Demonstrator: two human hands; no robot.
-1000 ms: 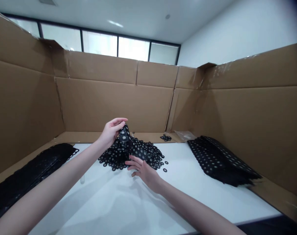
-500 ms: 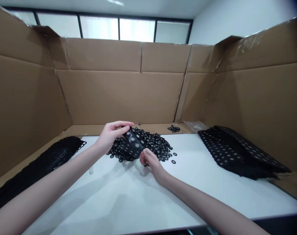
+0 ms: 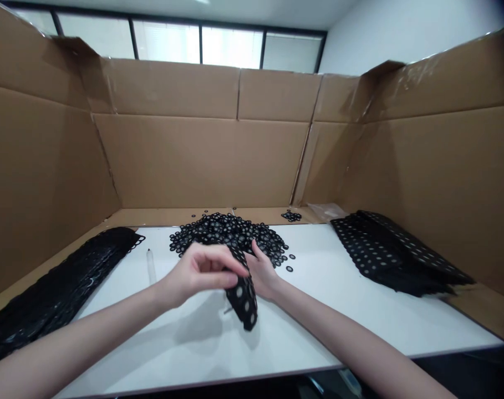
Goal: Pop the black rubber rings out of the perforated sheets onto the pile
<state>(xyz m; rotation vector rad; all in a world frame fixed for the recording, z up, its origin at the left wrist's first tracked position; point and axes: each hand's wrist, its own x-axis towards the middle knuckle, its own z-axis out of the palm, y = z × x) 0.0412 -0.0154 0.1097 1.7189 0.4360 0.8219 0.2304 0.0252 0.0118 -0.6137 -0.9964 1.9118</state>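
My left hand (image 3: 202, 274) pinches a black perforated sheet (image 3: 245, 307) between thumb and fingers, over the front of the white table. Light round holes run along the sheet, which hangs tilted with its lower end toward me. Close behind it is my right hand (image 3: 263, 275), thumb stretched up; its other fingers are partly hidden by the sheet, and I cannot tell whether they touch it. A thin grey tip (image 3: 228, 310) pokes out beside the sheet's left edge. Beyond both hands lies a heap of small black rings (image 3: 222, 227).
Stacked black sheets (image 3: 64, 282) lie at left, and more perforated sheets (image 3: 393, 255) at right. A clear pen-like stick (image 3: 151, 266) rests left of the heap. Several loose rings (image 3: 291, 215) sit at the back. Cardboard walls (image 3: 185, 160) surround the white table (image 3: 152, 354).
My left hand has brought the sheet toward me and down, turning it steeper. My right hand has shifted slightly right and its thumb now points up. The clear stick is more exposed.
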